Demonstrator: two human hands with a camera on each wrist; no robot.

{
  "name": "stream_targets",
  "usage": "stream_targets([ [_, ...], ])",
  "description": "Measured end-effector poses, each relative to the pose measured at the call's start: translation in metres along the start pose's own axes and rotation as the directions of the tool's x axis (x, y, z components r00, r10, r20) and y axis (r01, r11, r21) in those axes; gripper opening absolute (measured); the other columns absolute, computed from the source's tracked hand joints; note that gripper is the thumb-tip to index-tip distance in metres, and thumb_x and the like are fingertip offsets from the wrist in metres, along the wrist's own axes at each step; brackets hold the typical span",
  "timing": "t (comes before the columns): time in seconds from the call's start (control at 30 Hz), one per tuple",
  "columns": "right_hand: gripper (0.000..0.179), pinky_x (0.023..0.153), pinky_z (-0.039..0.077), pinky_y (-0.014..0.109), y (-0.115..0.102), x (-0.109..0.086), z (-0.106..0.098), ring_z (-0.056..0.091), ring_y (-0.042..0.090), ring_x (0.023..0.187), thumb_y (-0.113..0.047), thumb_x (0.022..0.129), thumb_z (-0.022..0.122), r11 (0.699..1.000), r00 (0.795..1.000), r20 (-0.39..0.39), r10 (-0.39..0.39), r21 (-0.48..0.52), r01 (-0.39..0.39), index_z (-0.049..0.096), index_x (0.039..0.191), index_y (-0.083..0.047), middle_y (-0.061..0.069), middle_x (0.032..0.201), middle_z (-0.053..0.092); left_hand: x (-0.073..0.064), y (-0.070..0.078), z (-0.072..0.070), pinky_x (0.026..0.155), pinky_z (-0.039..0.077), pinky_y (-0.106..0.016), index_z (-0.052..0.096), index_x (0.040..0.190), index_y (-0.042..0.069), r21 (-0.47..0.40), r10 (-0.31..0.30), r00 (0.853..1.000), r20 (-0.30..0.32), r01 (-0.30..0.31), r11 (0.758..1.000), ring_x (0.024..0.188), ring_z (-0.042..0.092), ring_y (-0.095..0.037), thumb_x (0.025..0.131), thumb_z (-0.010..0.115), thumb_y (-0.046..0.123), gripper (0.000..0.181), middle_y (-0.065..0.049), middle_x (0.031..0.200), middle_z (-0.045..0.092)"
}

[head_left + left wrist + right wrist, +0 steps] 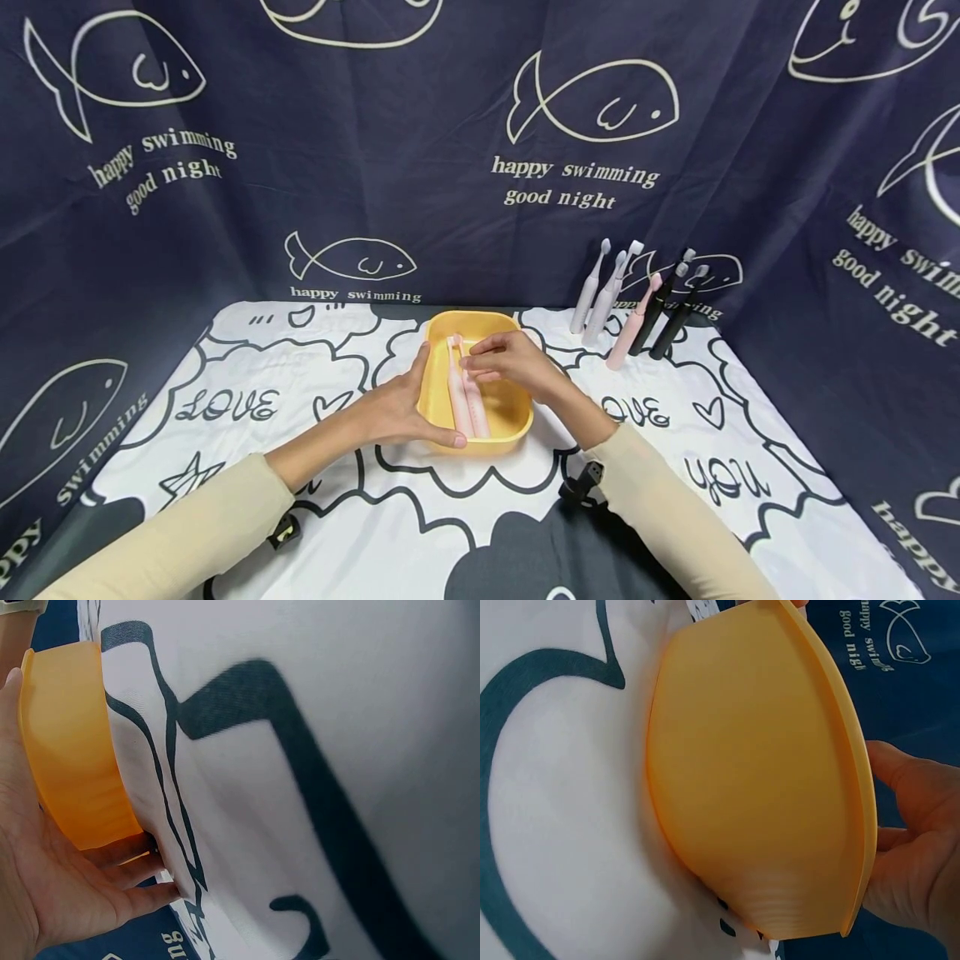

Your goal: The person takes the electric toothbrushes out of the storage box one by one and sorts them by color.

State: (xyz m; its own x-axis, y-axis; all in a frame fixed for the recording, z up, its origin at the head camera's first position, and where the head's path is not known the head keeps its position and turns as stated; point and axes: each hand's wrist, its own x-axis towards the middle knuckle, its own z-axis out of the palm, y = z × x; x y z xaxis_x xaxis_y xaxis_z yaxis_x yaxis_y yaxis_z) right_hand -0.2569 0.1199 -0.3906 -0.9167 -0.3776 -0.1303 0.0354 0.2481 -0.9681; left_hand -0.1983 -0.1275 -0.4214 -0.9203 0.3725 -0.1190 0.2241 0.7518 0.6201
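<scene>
A yellow plastic box [517, 417] stands on the patterned cloth, its outer wall filling much of the right wrist view. Two pink electric toothbrushes [476, 408] lie side by side in it, heads toward the far end. My left hand [401, 408] grips the box at its near left corner, thumb on the front rim and fingers along the left side. Over the box's interior, my right hand [510, 360] has its fingertips at the neck of the right-hand toothbrush. Whether they pinch it is unclear, since in the right wrist view the rim [859, 787] hides the fingertips.
Upright at the back right stand several electric toothbrushes: white ones [587, 300], a pink one [628, 337] and black ones [670, 332]. A dark blue curtain [450, 167] with fish drawings hangs behind and at both sides of the table.
</scene>
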Motion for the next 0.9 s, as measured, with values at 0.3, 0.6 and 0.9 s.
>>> stream_targets([
  [0.3, 0.034, 0.098, 0.068, 0.043, -0.002, 0.004, 0.009, 0.081, 0.021, 0.09, -0.018, 0.1, 0.086, 0.995, 0.995, 0.0, 0.101, -0.004, -0.101, 0.074, 0.116, 0.01, 0.017, 0.105, 0.082, 0.0, -0.002, 0.001, 0.12, 0.052, -0.057, -0.012, 0.182, 0.015, -0.009, -0.001, 1.0, 0.007, 0.001, 1.0, 0.148, 0.06, -0.034, 0.069, 0.093, 0.085, 0.169, -0.025, 0.179, 0.041],
  [0.6, 0.033, 0.092, 0.069, 0.038, -0.002, 0.008, 0.011, 0.075, 0.015, 0.078, -0.025, 0.099, 0.089, 0.984, 0.986, -0.044, 0.161, -0.072, -0.164, 0.072, 0.09, 0.002, 0.003, 0.08, 0.071, 0.0, -0.003, 0.001, 0.121, 0.052, -0.058, -0.013, 0.182, 0.014, -0.001, 0.002, 1.0, 0.009, -0.002, 1.0, 0.151, 0.059, -0.036, 0.07, 0.092, 0.086, 0.169, -0.026, 0.179, 0.041],
  [0.9, 0.033, 0.075, 0.066, 0.028, 0.001, 0.012, 0.016, 0.071, 0.012, 0.069, -0.023, 0.092, 0.097, 0.961, 0.982, -0.06, 0.178, -0.204, -0.187, 0.077, 0.083, 0.002, -0.002, 0.07, 0.067, 0.0, -0.001, -0.001, 0.12, 0.052, -0.058, -0.012, 0.182, 0.014, -0.007, -0.004, 1.0, 0.009, 0.004, 1.0, 0.149, 0.06, -0.036, 0.07, 0.092, 0.086, 0.168, -0.025, 0.178, 0.043],
])
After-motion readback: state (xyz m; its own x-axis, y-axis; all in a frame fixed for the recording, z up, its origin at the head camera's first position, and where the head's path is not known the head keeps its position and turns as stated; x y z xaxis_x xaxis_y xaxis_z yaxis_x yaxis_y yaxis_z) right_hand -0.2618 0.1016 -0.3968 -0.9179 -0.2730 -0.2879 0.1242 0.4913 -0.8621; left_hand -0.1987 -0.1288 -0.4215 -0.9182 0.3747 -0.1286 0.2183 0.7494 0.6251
